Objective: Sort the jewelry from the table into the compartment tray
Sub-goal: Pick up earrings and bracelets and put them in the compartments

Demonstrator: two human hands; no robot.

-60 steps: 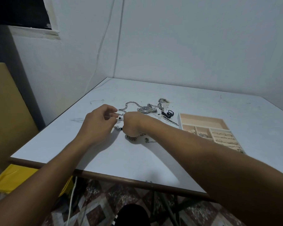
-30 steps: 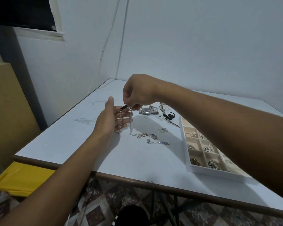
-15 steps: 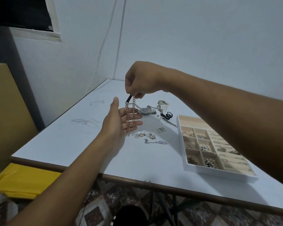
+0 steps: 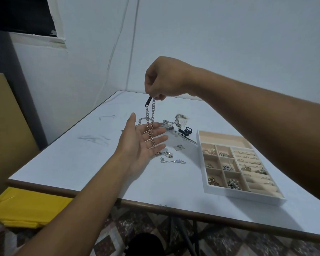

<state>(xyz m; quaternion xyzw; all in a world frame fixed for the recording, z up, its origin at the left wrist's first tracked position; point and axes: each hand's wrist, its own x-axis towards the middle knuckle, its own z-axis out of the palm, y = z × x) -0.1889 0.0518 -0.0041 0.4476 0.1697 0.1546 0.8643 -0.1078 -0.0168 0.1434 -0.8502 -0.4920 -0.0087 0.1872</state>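
Note:
My right hand (image 4: 162, 79) is raised above the table and pinches the top of a metal chain (image 4: 149, 119) that hangs doubled, with a small black piece at its upper end. Behind the chain's lower part my left hand (image 4: 140, 145) is held palm up with straight fingers; the links brush its fingers. More jewelry lies on the table: a thin bracelet with a pale stone (image 4: 172, 161), a small cluster (image 4: 166, 153), a silver watch (image 4: 166, 125) and dark pieces (image 4: 186, 130). The white compartment tray (image 4: 227, 193) sits at the right, with rings and beads in it.
The white table (image 4: 81, 159) has a brown front edge close to me and stands in a wall corner. A small grey square (image 4: 179, 147) lies between the loose jewelry and the tray. A yellow object (image 4: 24, 207) sits below the table at the left.
My right hand has lifted the chain from the table, higher in each frame. My left hand let go of the chain, opened, and now sits palm up behind it.

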